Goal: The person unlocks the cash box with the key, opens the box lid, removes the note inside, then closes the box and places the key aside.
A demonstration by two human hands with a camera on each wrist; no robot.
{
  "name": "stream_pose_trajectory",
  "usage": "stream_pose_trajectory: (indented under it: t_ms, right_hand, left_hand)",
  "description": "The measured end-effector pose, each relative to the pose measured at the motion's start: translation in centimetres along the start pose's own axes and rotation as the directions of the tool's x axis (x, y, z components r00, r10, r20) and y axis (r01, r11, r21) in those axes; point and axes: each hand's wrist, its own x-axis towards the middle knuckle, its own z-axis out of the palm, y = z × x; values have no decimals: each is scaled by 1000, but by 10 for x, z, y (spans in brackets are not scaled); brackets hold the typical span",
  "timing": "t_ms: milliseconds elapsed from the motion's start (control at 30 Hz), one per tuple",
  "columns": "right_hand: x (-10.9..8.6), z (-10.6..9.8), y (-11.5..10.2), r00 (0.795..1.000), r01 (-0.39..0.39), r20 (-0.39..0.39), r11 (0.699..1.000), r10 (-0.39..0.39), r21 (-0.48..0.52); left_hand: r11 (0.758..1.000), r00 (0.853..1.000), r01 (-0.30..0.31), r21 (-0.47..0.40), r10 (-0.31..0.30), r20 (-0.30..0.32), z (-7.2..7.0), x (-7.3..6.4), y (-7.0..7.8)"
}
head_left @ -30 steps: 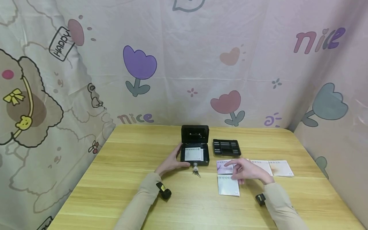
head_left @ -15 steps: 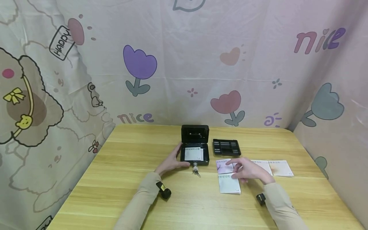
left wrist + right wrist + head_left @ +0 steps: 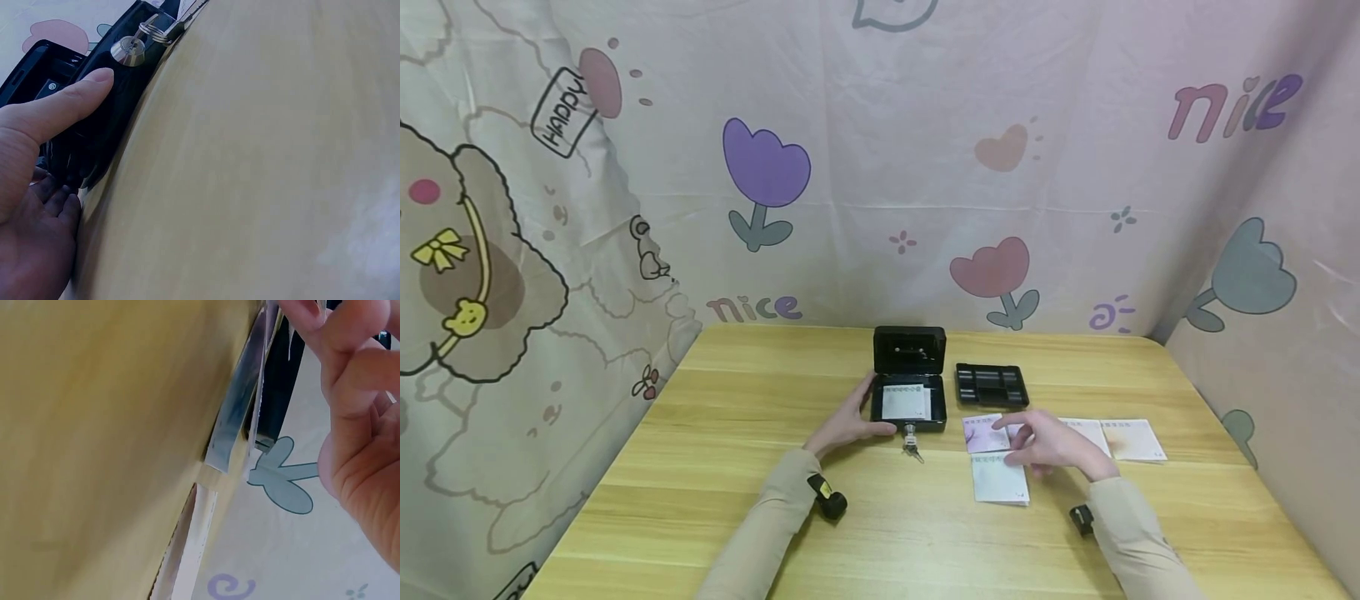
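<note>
"What does the head view show of your left side?"

"My left grip (image 3: 844, 422) holds the near left corner of the black cash box (image 3: 925, 426) on the wooden desk (image 3: 737, 383), fingers along its side, thumb across its front. The lid (image 3: 910, 350) stands raised, pale sheets (image 3: 902, 402) lie inside, and keys (image 3: 913, 447) sit at the front."

"And your right?"

"My right grip (image 3: 1052, 446) is spread, thumb at the upper right of the pale green sheet (image 3: 1000, 482), forefinger over the purple sheet (image 3: 981, 437) just beyond it. A white sheet (image 3: 1090, 432), partly behind my hand, and an orange-tinted sheet (image 3: 1132, 440) lie farther right. The compartment tray (image 3: 991, 385) is beside the cash box."

"The left wrist view?"

"My thumb lies along the box front, its tip just beside the silver lock (image 3: 129, 50); a key ring (image 3: 155, 30) is next to that."

"Right wrist?"

"Bent fingers and some sheets seen edge-on. I can't tell whether my fingertips press on them."
</note>
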Motion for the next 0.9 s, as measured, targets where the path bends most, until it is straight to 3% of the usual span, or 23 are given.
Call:
stream_pose_trajectory:
  t_ms: [167,433,900]
  right_hand:
    - [-1,-3,2,1000,-16,-14,1000,16,-4]
    - [0,-1,4,997,71,34,996,-73,59]
    - [2,2,0,998,56,23,998,-57,36]
  left_hand:
    - [1000,1000,-6,3,6,-4,0,0,0]
    - [1000,1000,-5,7,5,-2,0,0,-1]
    - [1000,1000,-11,9,11,2,0,1,-3]
